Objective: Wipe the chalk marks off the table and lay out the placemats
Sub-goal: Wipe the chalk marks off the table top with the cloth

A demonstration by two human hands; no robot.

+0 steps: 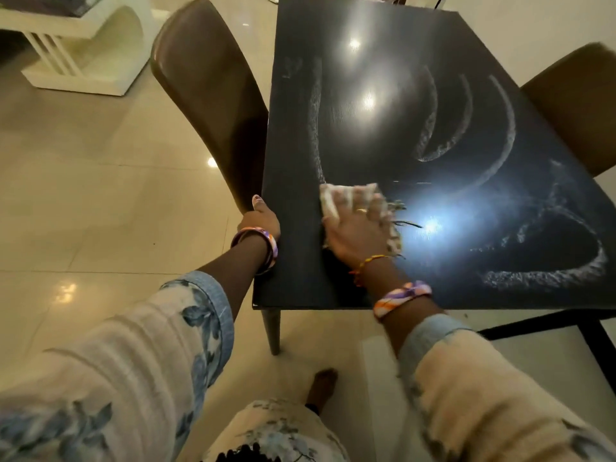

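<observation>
The right hand point(360, 225) lies flat on a pale cloth point(336, 198), fingers spread and pressing it down on the dark table point(383, 35) near the table's left edge, a short way in from the near left corner. The left hand point(261, 216) grips that left edge, fingers wrapped under and thumb up, bracing. The chalk marks point(506, 128) run as long curved arcs; most of them lie to the right of the cloth and farther across, toward the table's right edge, with one thick sweep point(566, 271) curling close to the near edge. One fainter arc point(315, 121) stands straight ahead of the cloth along the left side. So the wiping hand is the nearer one by far, and its coming stroke looks to me to run rightward across the arcs. No placemats are in sight
</observation>
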